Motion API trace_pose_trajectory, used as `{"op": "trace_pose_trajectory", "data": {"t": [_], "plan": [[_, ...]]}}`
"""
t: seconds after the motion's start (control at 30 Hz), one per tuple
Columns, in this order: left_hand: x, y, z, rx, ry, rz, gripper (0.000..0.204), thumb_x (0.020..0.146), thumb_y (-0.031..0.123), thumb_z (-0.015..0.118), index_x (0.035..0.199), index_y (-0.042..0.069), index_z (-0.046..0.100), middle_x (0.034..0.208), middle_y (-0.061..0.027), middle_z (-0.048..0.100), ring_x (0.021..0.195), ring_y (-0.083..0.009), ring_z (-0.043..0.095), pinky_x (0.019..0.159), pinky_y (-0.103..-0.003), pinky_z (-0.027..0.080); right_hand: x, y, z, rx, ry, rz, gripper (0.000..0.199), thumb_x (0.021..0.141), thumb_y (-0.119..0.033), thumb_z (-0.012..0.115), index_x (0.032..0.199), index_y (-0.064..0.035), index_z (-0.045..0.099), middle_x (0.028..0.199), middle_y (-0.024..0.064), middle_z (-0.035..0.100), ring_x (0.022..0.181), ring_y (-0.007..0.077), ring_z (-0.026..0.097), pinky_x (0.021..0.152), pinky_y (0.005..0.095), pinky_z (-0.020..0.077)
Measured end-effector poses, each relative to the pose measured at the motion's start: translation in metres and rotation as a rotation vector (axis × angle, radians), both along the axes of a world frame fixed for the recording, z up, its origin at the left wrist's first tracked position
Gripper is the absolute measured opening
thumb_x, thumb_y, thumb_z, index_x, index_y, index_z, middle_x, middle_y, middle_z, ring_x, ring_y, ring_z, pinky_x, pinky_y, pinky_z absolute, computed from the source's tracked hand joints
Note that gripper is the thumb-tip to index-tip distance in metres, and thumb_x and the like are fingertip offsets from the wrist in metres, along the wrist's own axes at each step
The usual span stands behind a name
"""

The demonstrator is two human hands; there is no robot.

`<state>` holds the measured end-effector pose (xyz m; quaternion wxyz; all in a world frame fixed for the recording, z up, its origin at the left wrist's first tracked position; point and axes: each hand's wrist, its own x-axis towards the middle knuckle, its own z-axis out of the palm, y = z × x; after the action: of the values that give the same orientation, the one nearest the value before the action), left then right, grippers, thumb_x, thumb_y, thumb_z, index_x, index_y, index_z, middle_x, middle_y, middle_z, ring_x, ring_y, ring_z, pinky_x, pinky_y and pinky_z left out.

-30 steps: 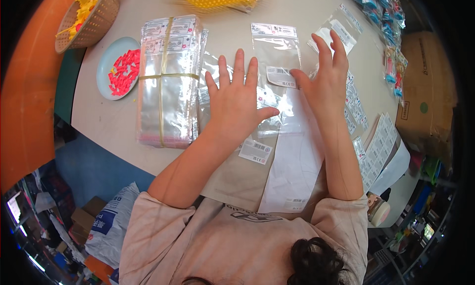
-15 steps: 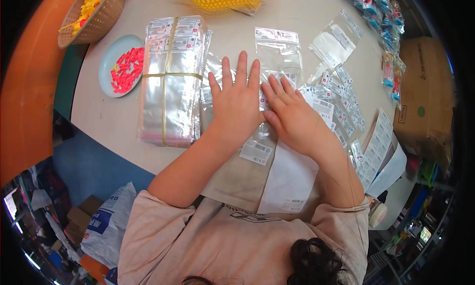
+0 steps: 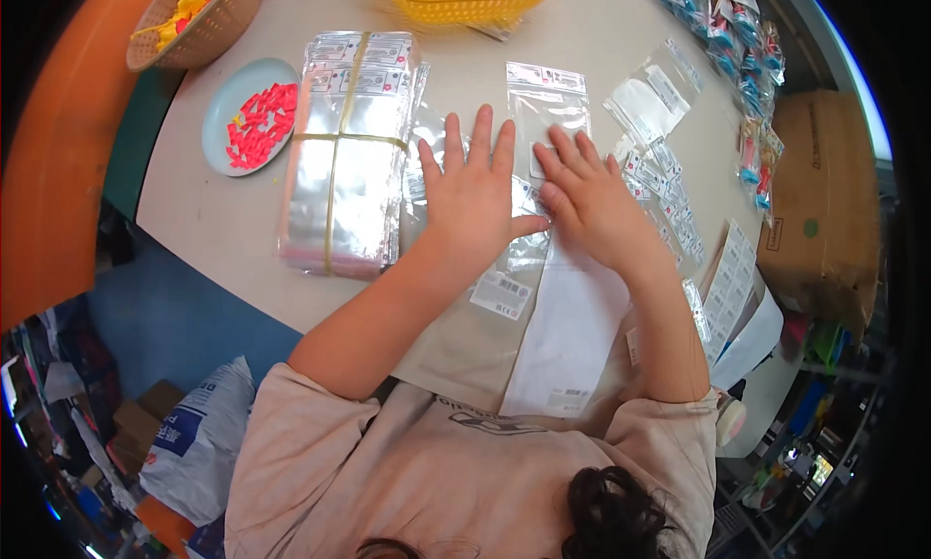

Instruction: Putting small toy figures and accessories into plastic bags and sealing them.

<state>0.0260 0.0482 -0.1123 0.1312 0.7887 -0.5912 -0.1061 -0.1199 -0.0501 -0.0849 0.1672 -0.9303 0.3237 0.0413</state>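
My left hand (image 3: pixel 469 195) lies flat with fingers spread over a clear plastic bag (image 3: pixel 433 132) and touches a strip of printed labels beside its thumb. Close by on the right, my right hand (image 3: pixel 596 205) rests palm down, fingers stretched out, partly covering another clear bag (image 3: pixel 548 98) with a printed header. Neither hand grips anything. A small white label (image 3: pixel 500 294) is below my left hand. Under my right wrist lies a white backing sheet (image 3: pixel 572 331). What is directly beneath both palms is hidden.
Left of my hands sits a banded stack of clear bags (image 3: pixel 373 161). Beyond it are a plate (image 3: pixel 218 113) of pink pieces, a tan basket (image 3: pixel 228 21) and a yellow basket (image 3: pixel 475 8). At right are label strips (image 3: pixel 679 205), a label sheet (image 3: pixel 729 283) and a cardboard box (image 3: pixel 815 210).
My right hand has slid a little to the right, widening the gap between the hands. The left hand stays spread flat. The whole view has shifted slightly.
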Motion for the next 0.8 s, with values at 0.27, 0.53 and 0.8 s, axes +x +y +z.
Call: {"op": "trace_pose_trajectory", "data": {"t": [0.27,0.53,0.8], "plan": [[-0.001,-0.002,0.001,0.026,0.010,-0.019,0.112,0.063,0.067,0.071,0.146,0.006,0.028,0.153,-0.0175,0.020,0.141,-0.0429,0.015,0.108,-0.064,0.015,-0.005,0.006,-0.002,-0.262,0.243,-0.034,0.053,0.098,-0.039,0.039,0.147,-0.0198,0.032,0.154,0.0067,0.024,0.141,0.0348,0.021,0.112,0.0568,0.0182],[0.036,-0.004,0.027,-0.203,0.231,0.169,0.067,0.065,0.043,0.081,0.110,-0.001,0.058,0.104,-0.0140,0.061,0.107,-0.0320,0.056,0.081,-0.042,0.049,-0.011,0.004,0.010,-0.135,0.213,-0.031,0.045,0.098,-0.033,0.043,0.140,-0.0199,0.042,0.150,0.0085,0.033,0.140,0.0350,0.025,0.111,0.0579,0.0171],[0.051,0.003,0.025,-0.109,-0.114,-0.009,0.039,0.058,0.028,0.085,0.086,0.006,0.069,0.090,-0.0086,0.060,0.097,-0.0261,0.054,0.083,-0.041,0.040,-0.007,-0.006,0.044,0.127,-0.168,-0.132,0.031,0.091,-0.024,0.059,0.113,-0.0036,0.065,0.114,0.0136,0.066,0.102,0.0347,0.063,0.092,0.0401,0.0466]]}}
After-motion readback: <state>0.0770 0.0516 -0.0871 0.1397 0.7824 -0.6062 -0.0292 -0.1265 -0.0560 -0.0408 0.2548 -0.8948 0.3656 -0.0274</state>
